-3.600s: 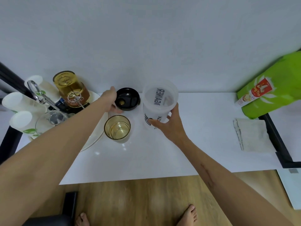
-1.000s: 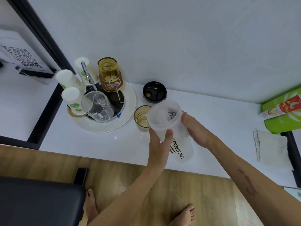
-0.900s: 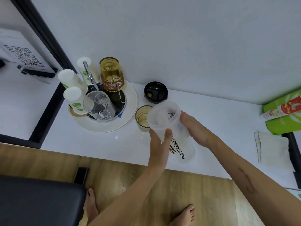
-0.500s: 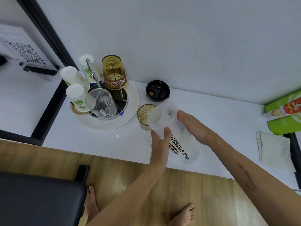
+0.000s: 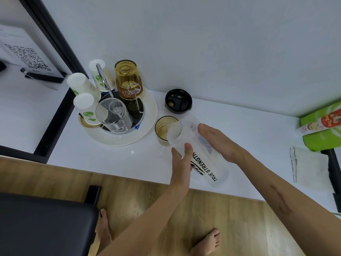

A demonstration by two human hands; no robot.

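Observation:
A translucent shaker bottle (image 5: 206,159) with black lettering is tilted steeply, its open mouth over the rim of a small amber glass (image 5: 162,131) standing on the white table (image 5: 249,130). My left hand (image 5: 181,159) grips the bottle from the near side below its mouth, thumb up on its wall. My right hand (image 5: 217,140) holds the far side of the bottle. The bottle's black lid (image 5: 178,101) lies upside down behind the glass, near the wall.
A round white tray (image 5: 129,139) at left holds an upturned clear glass (image 5: 115,117), an upturned amber glass (image 5: 128,80), upturned paper cups (image 5: 85,106) and a metal rack. A folded cloth (image 5: 311,167) and green bag (image 5: 324,126) lie right. A black seat (image 5: 44,224) stands lower left.
The bottle has gone from upright on the table to lifted and tilted further, its mouth now over the amber glass. My left hand left the lid and took the bottle.

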